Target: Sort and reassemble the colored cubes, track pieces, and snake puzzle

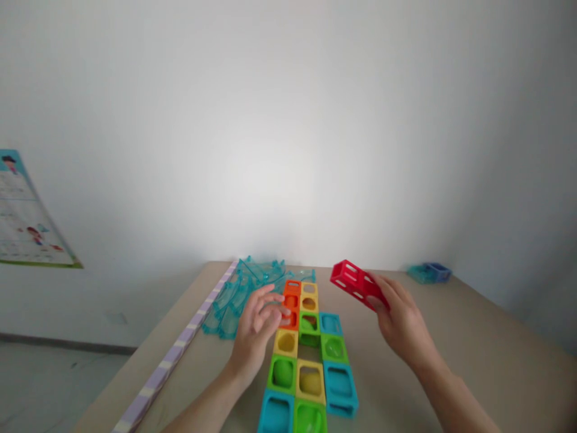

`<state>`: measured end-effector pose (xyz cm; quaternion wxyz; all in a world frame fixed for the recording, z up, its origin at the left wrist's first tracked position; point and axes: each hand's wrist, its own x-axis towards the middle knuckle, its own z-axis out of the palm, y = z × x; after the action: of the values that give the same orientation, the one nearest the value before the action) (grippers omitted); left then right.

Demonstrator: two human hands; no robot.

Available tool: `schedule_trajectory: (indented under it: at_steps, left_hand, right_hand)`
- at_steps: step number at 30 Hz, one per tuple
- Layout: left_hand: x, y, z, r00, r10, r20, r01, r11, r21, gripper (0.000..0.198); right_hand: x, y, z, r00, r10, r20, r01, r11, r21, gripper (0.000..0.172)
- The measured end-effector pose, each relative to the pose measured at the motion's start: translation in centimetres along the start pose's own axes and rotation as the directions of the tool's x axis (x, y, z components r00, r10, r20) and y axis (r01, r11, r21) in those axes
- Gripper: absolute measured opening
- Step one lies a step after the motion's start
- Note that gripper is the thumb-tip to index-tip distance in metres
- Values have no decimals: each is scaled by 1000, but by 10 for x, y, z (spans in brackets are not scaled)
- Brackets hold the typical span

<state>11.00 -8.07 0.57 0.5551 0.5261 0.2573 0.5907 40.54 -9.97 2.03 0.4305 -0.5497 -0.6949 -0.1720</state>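
Blocks (283, 373) are lying edge to edge on the surface (387, 385) at lower centre, probably bracing one another. The left hand (256, 328) is curling loosely, holding nothing, by the orange blocks (293, 288), contact unclear, perhaps for steadying. Right of centre, the right hand (403, 316) is clamping a raised red block (354, 281) by its near end, presumably leaving the far end free.

You have the slotted red block (353, 281) tilted in the air, right of your hollow multicoloured blocks (311, 380), which lie in adjoining rows.
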Motion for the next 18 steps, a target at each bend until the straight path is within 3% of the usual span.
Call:
schedule_trajectory:
  at_steps: [3, 6, 8, 12, 15, 18]
  left_hand:
    - [3, -4, -5, 997, 18, -75, -15, 999, 32, 39]
    - [3, -3, -5, 996, 15, -93, -12, 999, 37, 38]
    - [2, -1, -3, 996, 7, -93, -4, 999, 32, 40]
    - [1, 1, 0, 996, 5, -86, -2, 1000, 29, 40]
    - [1, -1, 0, 998, 8, -66, -5, 999, 50, 38]
    - [3, -2, -1, 999, -8, -50, 12, 996, 85, 36]
  right_hand:
    - [-11, 57, -4, 979, 83, 185, -47, 980, -192, 40]
    - [-26, 85, -10, 892, 240, 382, -94, 927, -364, 46]
    - [-31, 81, -12, 866, 315, 387, -99, 869, -485, 52]
    - [-29, 40, 0, 916, 346, 204, -135, 744, -655, 50]
    - [-26, 15, 22, 914, 364, 178, -174, 750, -639, 45]
    - [-24, 14, 35, 912, 346, 220, -173, 811, -559, 42]
